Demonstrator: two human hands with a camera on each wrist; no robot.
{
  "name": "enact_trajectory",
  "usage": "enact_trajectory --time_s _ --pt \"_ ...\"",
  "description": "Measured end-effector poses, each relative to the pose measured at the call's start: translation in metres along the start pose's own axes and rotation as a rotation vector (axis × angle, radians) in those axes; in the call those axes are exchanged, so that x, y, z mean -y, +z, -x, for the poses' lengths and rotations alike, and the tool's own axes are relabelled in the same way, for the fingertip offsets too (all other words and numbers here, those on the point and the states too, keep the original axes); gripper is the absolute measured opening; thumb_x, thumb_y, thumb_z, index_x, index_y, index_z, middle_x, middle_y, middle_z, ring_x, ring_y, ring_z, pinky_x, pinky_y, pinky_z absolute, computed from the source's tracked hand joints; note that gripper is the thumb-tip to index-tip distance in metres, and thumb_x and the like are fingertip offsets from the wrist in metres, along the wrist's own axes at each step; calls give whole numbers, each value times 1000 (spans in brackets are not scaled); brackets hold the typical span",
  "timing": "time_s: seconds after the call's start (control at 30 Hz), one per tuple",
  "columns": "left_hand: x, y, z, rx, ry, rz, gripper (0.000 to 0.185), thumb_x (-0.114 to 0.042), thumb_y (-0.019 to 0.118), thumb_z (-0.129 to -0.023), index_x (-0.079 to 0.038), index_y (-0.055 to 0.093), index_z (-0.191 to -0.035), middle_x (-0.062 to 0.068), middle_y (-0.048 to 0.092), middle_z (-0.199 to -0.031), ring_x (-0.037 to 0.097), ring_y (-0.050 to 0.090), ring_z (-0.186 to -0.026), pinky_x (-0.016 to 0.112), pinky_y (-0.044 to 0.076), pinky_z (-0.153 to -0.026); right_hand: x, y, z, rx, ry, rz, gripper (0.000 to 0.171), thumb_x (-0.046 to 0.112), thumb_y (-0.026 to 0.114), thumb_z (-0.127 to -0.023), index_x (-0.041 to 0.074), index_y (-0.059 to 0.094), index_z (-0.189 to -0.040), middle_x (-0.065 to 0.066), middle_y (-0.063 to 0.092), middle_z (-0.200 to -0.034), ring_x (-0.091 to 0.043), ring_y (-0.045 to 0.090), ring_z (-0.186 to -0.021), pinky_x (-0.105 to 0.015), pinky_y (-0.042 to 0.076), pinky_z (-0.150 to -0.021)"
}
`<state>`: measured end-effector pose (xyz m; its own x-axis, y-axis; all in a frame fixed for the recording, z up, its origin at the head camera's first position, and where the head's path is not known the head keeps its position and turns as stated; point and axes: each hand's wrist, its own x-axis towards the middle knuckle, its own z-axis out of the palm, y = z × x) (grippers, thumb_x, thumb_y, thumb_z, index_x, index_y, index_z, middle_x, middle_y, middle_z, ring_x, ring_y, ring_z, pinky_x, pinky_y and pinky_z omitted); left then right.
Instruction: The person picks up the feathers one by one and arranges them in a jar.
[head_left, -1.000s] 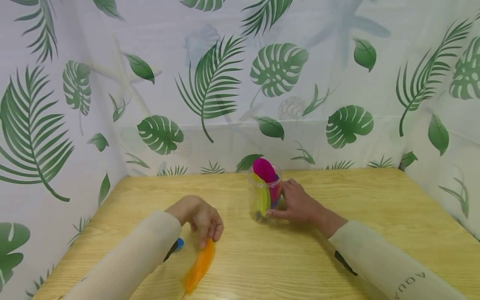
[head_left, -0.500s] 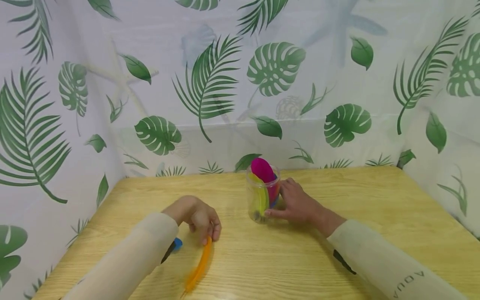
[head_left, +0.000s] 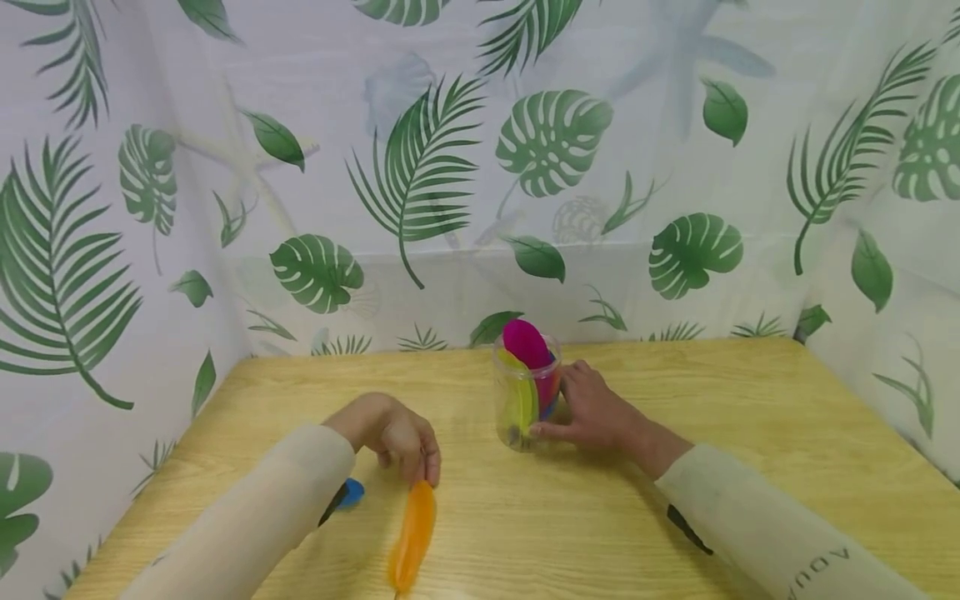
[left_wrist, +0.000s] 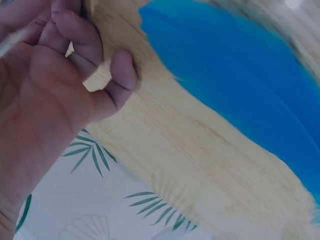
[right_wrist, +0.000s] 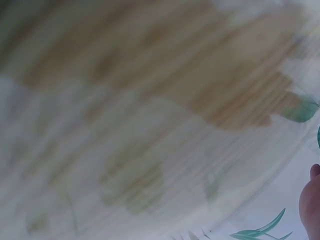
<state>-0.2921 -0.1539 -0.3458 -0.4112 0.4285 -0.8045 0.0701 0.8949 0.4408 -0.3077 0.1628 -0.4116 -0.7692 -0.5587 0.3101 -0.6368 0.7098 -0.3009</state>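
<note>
Looking down from the head view, a wooden table (head_left: 675, 500) has leaf-print curtains (head_left: 420, 167) hanging on three sides. The left hand (head_left: 401, 437) rests near the left front of the table, fingers curled and pinching the tip of an orange feather (head_left: 412, 537), which lies flat and points at the front edge. A blue feather (head_left: 348, 493) peeks out from under the left sleeve (head_left: 247, 525), just beside the orange one. The right hand (head_left: 592, 408) wraps its fingers round a clear jar (head_left: 521, 400) that stands upright near the middle of the table, toward the back edge. Pink, yellow and blue feathers stand in the jar. The right sleeve (head_left: 780, 533) shows the letters "AQUA".

From the left wrist view, the left hand (left_wrist: 55, 85) has curled fingers, and a thin pale stem shows between them. The blue feather (left_wrist: 235, 85) lies flat on the wood close by.

From the right wrist view, all is blurry. Only wood, curtain and a bit of finger (right_wrist: 311, 200) at the right edge show, so the grip cannot be told there.
</note>
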Motion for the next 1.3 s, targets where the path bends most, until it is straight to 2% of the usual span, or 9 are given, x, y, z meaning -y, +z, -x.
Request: enact_trajectory --time_s 0.17,0.27,0.47,0.6,0.77,0.9,1.03,1.13,1.3 --pt "4 -3 2 57 60 19 28 5 71 -84 -14 68 -104 -8 66 -86 7 49 -75 23 26 -59 1 -2 -1 -5 -5 9 75 56 74 -82 4 52 -130 -10 60 -125 -25 47 -111 -48 41 -102" --pt "5 -1 2 37 90 2 26 2 76 -83 -14 66 -100 -8 65 -83 6 45 -66 21 21 -53 2 -4 -2 -2 -3 14 74 56 74 -82 4 53 -130 -9 61 -125 -25 47 -111 -48 41 -102" --pt "7 3 0 -24 130 -28 25 3 78 -80 -13 67 -96 -8 63 -79 7 44 -67 22 21 -53 1 -6 -1 25 26 3 80 58 74 -82 5 49 -137 -10 59 -132 -26 46 -116 -49 40 -106" --pt "16 1 1 -20 163 27 24 3 74 -80 -10 72 -100 -7 67 -81 7 45 -66 20 25 -54 1 -2 -1 32 27 -24 82 58 73 -82 6 48 -139 -9 58 -133 -26 45 -117 -49 38 -106" --pt "22 -2 4 -68 203 55 23 4 71 -80 -8 76 -99 -5 71 -84 10 44 -64 20 29 -53 1 1 -1 16 16 -32 79 60 72 -81 7 50 -136 -7 60 -129 -24 45 -114 -49 39 -104" --pt "26 -4 9 -131 235 108 23 6 66 -79 -5 75 -98 0 70 -86 13 51 -67 21 39 -57 0 2 -1 -1 8 -22 78 59 73 -81 7 50 -135 -7 60 -129 -25 46 -113 -49 39 -103" --pt "31 -6 12 -205 264 236 21 8 62 -80 1 72 -97 5 70 -90 16 62 -76 29 58 -73 0 2 0 10 27 -27 78 59 73 -81 7 51 -135 -7 60 -127 -23 45 -111 -48 40 -102" --pt "34 -7 11 -251 311 332 15 9 60 -83 5 70 -94 8 70 -90 20 67 -83 39 60 -83 -1 2 1 17 39 -27 76 59 73 -81 7 52 -132 -7 61 -126 -23 45 -110 -47 40 -102" --pt "39 -8 7 -311 384 410 14 13 60 -83 5 69 -91 10 69 -90 23 68 -85 41 59 -86 -1 2 -1 6 16 -17 76 58 74 -81 7 51 -132 -9 60 -130 -25 45 -112 -48 39 -103"
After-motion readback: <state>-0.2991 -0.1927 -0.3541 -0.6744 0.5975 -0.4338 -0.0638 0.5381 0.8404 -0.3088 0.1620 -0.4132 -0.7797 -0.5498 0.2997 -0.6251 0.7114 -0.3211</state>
